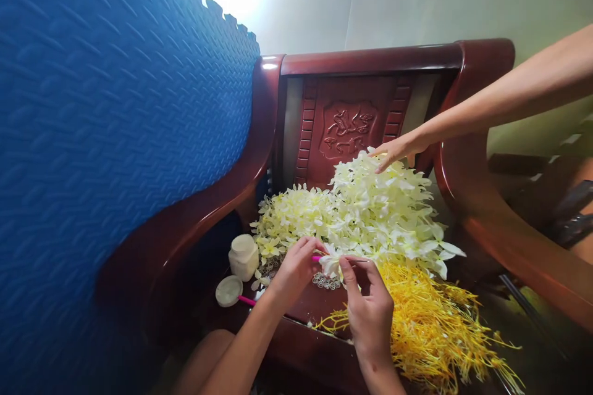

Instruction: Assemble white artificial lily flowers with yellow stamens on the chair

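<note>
My left hand (299,265) is closed round a thin pink stick (317,258), only a short part of which shows. A white flower (330,262) sits between my two hands, at the end of the stick. My right hand (369,296) pinches this flower between thumb and fingers from the right. Just below it lie small silvery rings (327,282) on the dark wooden seat (319,307). Behind my hands rises a large heap of white flowers (384,203), and yellow stringy stems (430,321) are piled to the right.
A co-worker's hand (393,151) reaches from the right onto the flower heap. At left stand a white jar (243,258) and a round lid (228,291) with another pink stick (247,300) beside it. Wooden armrests and a blue foam mat (115,105) border the seat.
</note>
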Demonstrator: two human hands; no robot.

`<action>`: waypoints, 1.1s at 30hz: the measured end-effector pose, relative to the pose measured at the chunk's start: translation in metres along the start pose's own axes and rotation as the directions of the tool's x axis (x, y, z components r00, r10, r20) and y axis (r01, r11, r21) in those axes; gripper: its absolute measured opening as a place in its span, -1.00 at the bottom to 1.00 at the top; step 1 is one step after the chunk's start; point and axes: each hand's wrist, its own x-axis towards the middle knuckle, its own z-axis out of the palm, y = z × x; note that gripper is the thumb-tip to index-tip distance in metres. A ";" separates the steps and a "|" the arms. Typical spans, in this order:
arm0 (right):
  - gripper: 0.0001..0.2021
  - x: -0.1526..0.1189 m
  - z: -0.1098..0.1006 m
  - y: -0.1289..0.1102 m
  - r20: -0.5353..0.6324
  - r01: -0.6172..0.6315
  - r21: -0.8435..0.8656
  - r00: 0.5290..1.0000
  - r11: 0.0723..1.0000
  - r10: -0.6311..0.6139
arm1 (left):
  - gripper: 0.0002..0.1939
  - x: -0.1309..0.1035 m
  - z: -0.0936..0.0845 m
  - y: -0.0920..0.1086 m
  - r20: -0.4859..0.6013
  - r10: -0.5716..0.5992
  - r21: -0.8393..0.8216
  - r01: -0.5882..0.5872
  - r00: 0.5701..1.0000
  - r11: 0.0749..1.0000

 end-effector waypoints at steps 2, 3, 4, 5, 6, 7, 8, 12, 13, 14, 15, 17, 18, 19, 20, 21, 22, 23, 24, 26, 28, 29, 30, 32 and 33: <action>-0.78 0.001 -0.001 0.000 -0.050 -0.045 0.017 0.998 0.999 0.046 | -0.72 0.000 -0.002 -0.002 0.022 0.056 0.122 -0.058 0.998 0.991; -0.77 0.002 -0.002 0.000 -0.066 -0.058 0.028 0.996 0.998 0.060 | -0.73 -0.001 -0.002 -0.002 0.035 0.074 0.178 -0.079 0.997 0.981; -0.76 0.002 -0.002 -0.001 -0.077 -0.065 0.036 0.995 0.997 0.068 | -0.75 -0.002 -0.003 -0.003 0.050 0.085 0.226 -0.094 0.995 0.970; -0.76 0.002 -0.002 -0.001 -0.083 -0.066 0.038 0.994 0.997 0.069 | -0.77 -0.002 -0.003 -0.003 0.063 0.089 0.267 -0.103 0.994 0.958; -0.75 0.002 -0.002 -0.002 -0.085 -0.062 0.036 0.994 0.997 0.065 | -0.78 -0.003 -0.003 -0.003 0.074 0.086 0.301 -0.105 0.993 0.948; -0.76 0.002 -0.002 -0.003 -0.085 -0.055 0.028 0.995 0.998 0.057 | -0.78 -0.003 -0.003 -0.003 0.083 0.081 0.331 -0.104 0.993 0.938; -0.76 0.002 -0.002 -0.004 -0.079 -0.047 0.020 0.996 0.999 0.048 | -0.77 -0.004 -0.003 -0.003 0.087 0.077 0.354 -0.103 0.993 0.929; -0.76 0.004 -0.003 -0.006 -0.019 -0.042 -0.002 0.999 0.999 0.042 | -0.74 -0.004 -0.001 -0.001 0.094 0.077 0.375 -0.107 0.993 0.921; -0.76 0.004 -0.004 -0.006 -0.004 -0.040 -0.009 0.999 0.999 0.039 | -0.74 -0.004 -0.001 -0.001 0.095 0.078 0.367 -0.108 0.992 0.924; -0.76 0.005 -0.004 -0.006 0.009 -0.030 -0.017 0.999 0.999 0.030 | -0.74 -0.004 -0.001 -0.001 0.095 0.077 0.359 -0.107 0.992 0.927; -0.77 0.005 -0.005 -0.006 0.019 -0.015 -0.029 1.000 0.999 0.015 | -0.73 -0.003 -0.001 -0.001 0.095 0.074 0.351 -0.102 0.993 0.931; -0.79 0.007 -0.006 -0.006 0.047 0.025 -0.052 0.999 0.998 -0.023 | -0.74 -0.003 -0.002 -0.001 0.084 0.065 0.327 -0.089 0.994 0.941; -0.80 0.007 -0.007 -0.006 0.066 0.048 -0.061 0.997 0.997 -0.044 | -0.74 -0.003 -0.003 -0.002 0.078 0.060 0.311 -0.081 0.995 0.947; -0.82 0.008 -0.008 -0.006 0.085 0.070 -0.068 0.994 0.995 -0.064 | -0.75 -0.003 -0.003 -0.002 0.074 0.056 0.295 -0.075 0.996 0.953; -0.83 0.009 -0.009 -0.007 0.105 0.093 -0.071 0.991 0.993 -0.085 | -0.76 -0.003 -0.004 -0.003 0.073 0.051 0.282 -0.069 0.996 0.957; -0.85 0.009 -0.009 -0.008 0.123 0.116 -0.070 0.987 0.991 -0.107 | -0.77 -0.003 -0.005 -0.003 0.073 0.045 0.272 -0.063 0.996 0.960; -0.86 0.010 -0.010 -0.009 0.139 0.138 -0.068 0.982 0.988 -0.128 | -0.77 -0.003 -0.006 -0.004 0.073 0.040 0.267 -0.058 0.997 0.962; -0.88 0.011 -0.011 -0.009 0.151 0.159 -0.066 0.977 0.985 -0.148 | -0.78 -0.003 -0.006 -0.005 0.073 0.035 0.262 -0.053 0.997 0.963; -0.89 0.012 -0.012 -0.010 0.162 0.177 -0.065 0.973 0.982 -0.165 | -0.78 -0.003 -0.007 -0.005 0.070 0.033 0.255 -0.050 0.997 0.966; -0.91 0.013 -0.013 -0.010 0.176 0.206 -0.061 0.965 0.977 -0.193 | -0.79 -0.002 -0.007 -0.007 0.066 0.032 0.228 -0.046 0.997 0.972; -0.91 0.013 -0.013 -0.010 0.176 0.222 -0.059 0.962 0.973 -0.209 | -0.79 -0.002 -0.006 -0.007 0.066 0.033 0.190 -0.046 0.997 0.981; -0.91 0.013 -0.013 -0.010 0.171 0.221 -0.058 0.963 0.973 -0.209 | -0.78 -0.002 -0.005 -0.007 0.060 0.033 0.161 -0.043 0.998 0.986; -0.91 0.013 -0.012 -0.009 0.162 0.212 -0.055 0.966 0.976 -0.201 | -0.77 -0.002 -0.004 -0.006 0.051 0.028 0.123 -0.034 0.998 0.992; -0.88 0.013 -0.012 -0.008 0.128 0.166 -0.036 0.979 0.985 -0.160 | -0.77 -0.003 -0.001 -0.004 0.019 0.007 0.030 -0.007 1.000 1.000; -0.86 0.013 -0.011 -0.007 0.104 0.130 -0.017 0.986 0.991 -0.128 | -0.77 -0.003 0.000 -0.003 0.005 -0.004 -0.007 0.004 1.000 1.000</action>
